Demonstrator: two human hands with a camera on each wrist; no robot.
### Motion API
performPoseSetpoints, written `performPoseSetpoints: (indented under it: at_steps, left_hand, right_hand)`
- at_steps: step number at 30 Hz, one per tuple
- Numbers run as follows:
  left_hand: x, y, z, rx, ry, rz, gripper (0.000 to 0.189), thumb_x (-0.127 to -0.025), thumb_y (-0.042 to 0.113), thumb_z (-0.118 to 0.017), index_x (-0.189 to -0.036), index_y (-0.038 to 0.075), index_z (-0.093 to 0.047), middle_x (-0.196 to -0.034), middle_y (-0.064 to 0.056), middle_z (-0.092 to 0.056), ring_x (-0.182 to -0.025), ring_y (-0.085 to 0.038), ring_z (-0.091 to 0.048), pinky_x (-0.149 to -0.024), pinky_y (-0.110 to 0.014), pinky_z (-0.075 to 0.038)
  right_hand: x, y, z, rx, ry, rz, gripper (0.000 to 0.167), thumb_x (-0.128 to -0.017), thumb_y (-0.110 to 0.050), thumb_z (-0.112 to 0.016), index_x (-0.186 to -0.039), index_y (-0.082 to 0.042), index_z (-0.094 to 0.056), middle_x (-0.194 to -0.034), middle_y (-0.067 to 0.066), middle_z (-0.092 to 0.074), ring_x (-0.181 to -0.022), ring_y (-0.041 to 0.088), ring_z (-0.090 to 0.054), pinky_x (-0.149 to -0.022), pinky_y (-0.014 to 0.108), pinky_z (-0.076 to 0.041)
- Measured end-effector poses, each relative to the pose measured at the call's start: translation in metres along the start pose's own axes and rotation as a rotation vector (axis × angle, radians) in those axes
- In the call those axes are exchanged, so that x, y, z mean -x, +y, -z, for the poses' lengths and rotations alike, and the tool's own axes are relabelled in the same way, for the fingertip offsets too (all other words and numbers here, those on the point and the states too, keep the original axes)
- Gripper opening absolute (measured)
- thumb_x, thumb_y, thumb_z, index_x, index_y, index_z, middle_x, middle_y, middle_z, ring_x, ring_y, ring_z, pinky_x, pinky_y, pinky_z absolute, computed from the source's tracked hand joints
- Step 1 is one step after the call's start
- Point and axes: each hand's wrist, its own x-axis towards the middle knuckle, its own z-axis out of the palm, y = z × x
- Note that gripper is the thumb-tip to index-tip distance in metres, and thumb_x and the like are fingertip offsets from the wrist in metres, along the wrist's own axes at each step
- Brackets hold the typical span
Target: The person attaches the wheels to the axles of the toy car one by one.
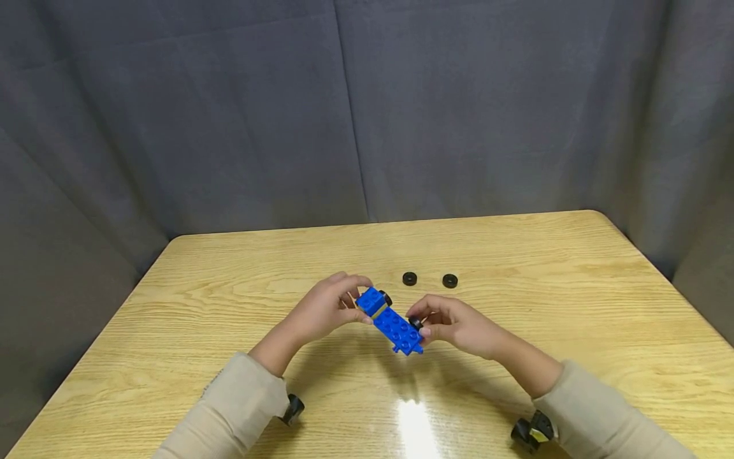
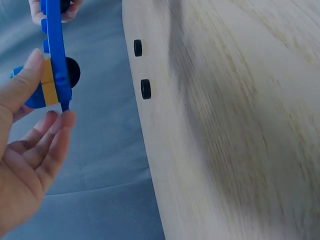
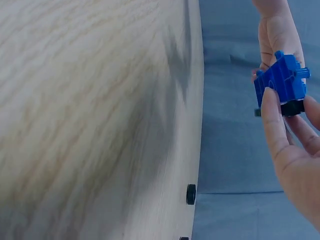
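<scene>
A blue toy car [image 1: 394,326] built of studded bricks, with a thin yellow layer near one end, is held above the table, tilted. My left hand [image 1: 329,309] pinches its raised end between thumb and fingertips. At the other end, the thumb and fingers of my right hand [image 1: 459,325] pinch a small black wheel [image 1: 415,322] at the car's side. Another black wheel [image 1: 387,298] sits on that same side, close to the left hand. In the right wrist view the car's blue end [image 3: 287,77] shows short pegs sticking out.
Two loose black wheels [image 1: 410,278] [image 1: 450,280] lie flat on the wooden table [image 1: 258,268] beyond the hands. Grey curtains [image 1: 258,127] hang behind and beside the table. Black wrist cameras [image 1: 294,408] [image 1: 533,432] are at both sleeves.
</scene>
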Motion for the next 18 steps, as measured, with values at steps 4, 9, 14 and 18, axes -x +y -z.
performPoseSetpoints:
  at_steps: [4, 9, 14, 18]
  left_hand:
    - [0.001, -0.005, -0.002, 0.029, 0.007, -0.016, 0.046, -0.067, 0.026, -0.072, -0.107, 0.009, -0.056, -0.096, -0.002, -0.052, -0.084, -0.016, -0.052, -0.069, -0.029, -0.044]
    - [0.002, -0.009, -0.004, 0.175, -0.041, 0.029, 0.046, -0.066, 0.023, -0.074, -0.105, 0.008, -0.054, -0.106, -0.002, -0.055, -0.091, -0.016, -0.055, -0.075, -0.028, -0.044]
    - [0.006, 0.0, -0.003, 0.362, -0.119, 0.099, 0.035, -0.07, 0.012, -0.07, -0.096, 0.006, -0.048, -0.113, -0.011, -0.053, -0.089, -0.019, -0.057, -0.076, -0.03, -0.045]
    - [0.007, 0.011, 0.001, 0.43, -0.152, 0.114, 0.032, -0.071, 0.004, -0.068, -0.091, 0.003, -0.043, -0.108, -0.017, -0.055, -0.082, -0.021, -0.059, -0.07, -0.03, -0.047]
  right_hand:
    - [0.001, 0.001, 0.004, -0.008, -0.028, -0.013, 0.026, -0.087, -0.001, -0.047, -0.108, 0.013, -0.044, -0.103, 0.021, -0.049, -0.085, 0.022, -0.055, -0.073, 0.043, -0.045]
    - [0.001, 0.002, 0.008, 0.015, -0.027, -0.043, 0.031, -0.088, -0.004, -0.046, -0.113, 0.013, -0.043, -0.106, 0.02, -0.05, -0.09, 0.022, -0.053, -0.075, 0.039, -0.045]
    - [0.0, 0.001, 0.011, 0.045, 0.019, -0.098, 0.031, -0.09, -0.009, -0.042, -0.116, 0.008, -0.044, -0.11, 0.017, -0.049, -0.096, 0.023, -0.049, -0.078, 0.036, -0.043]
    - [-0.002, 0.0, 0.013, 0.058, 0.045, -0.104, 0.03, -0.091, -0.01, -0.04, -0.116, 0.006, -0.044, -0.112, 0.016, -0.048, -0.096, 0.023, -0.048, -0.078, 0.036, -0.043]
